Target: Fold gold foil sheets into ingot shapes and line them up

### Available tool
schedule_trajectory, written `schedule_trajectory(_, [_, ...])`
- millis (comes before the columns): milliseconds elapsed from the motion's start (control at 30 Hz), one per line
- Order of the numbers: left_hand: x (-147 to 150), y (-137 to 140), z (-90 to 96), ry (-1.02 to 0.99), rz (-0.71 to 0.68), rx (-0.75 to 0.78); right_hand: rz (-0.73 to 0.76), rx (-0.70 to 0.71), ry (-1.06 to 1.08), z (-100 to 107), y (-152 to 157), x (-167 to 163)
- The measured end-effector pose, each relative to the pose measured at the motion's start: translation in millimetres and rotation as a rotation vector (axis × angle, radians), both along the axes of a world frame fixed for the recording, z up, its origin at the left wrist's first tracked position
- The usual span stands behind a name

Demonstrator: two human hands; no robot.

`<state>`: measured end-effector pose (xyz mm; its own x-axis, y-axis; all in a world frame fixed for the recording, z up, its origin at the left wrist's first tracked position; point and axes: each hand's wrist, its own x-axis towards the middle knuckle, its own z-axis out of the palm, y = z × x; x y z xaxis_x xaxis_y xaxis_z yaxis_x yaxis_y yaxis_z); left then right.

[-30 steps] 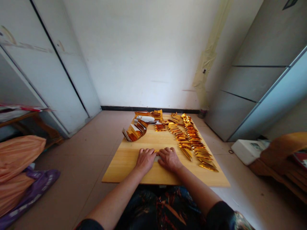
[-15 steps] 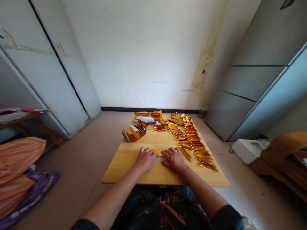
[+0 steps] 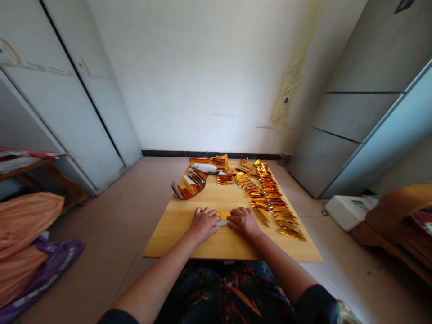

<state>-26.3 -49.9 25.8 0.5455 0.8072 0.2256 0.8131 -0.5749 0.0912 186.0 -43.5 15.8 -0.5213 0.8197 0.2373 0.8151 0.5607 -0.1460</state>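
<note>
Near the front of the wooden board (image 3: 175, 240), a small sheet of gold foil paper (image 3: 223, 216) with a pale underside lies between my hands. My left hand (image 3: 204, 223) grips its left end, fingers curled and thumb against the near edge. At the opposite end my right hand (image 3: 244, 222) pinches the paper in the same way. Both palms cover the sheet's ends. Just right of my right hand lies a folded gold paper piece (image 3: 262, 216), at the near end of rows of folded gold pieces (image 3: 272, 189).
A curved stack of gold sheets (image 3: 191, 186) sits at the board's left, with a white roll (image 3: 204, 168) behind it. Several gold bundles (image 3: 221, 161) lie at the far edge. A grey fridge (image 3: 340, 121) stands right; orange and purple bags (image 3: 30, 225) lie left.
My fingers have rolled the paper's near edge slightly upward, so a pale folded strip now shows along it. Both hands stay in nearly the same place.
</note>
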Motion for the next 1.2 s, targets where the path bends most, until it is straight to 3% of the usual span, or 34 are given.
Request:
schedule_trajectory(333, [-8.2, 2.2, -11.9, -0.031, -0.009, 0.036, 0.114, -0.046, -0.001, 5.5, -5.8, 12.9])
schedule_trajectory(733, [-19.6, 11.0, -3.4, -0.025, -0.073, 0.021, 0.099, 0.032, 0.090, -4.0, -4.6, 0.2])
schedule_trajectory(933, [-8.9, 7.0, 3.5, 0.027, -0.105, 0.020, 0.098, 0.003, 0.128, -5.9, -5.9, -2.7])
schedule_trajectory(1200, [4.8, -7.1, -8.9, -0.118, -0.094, -0.015, 0.028, -0.051, 0.170, -9.5, -6.3, -4.7])
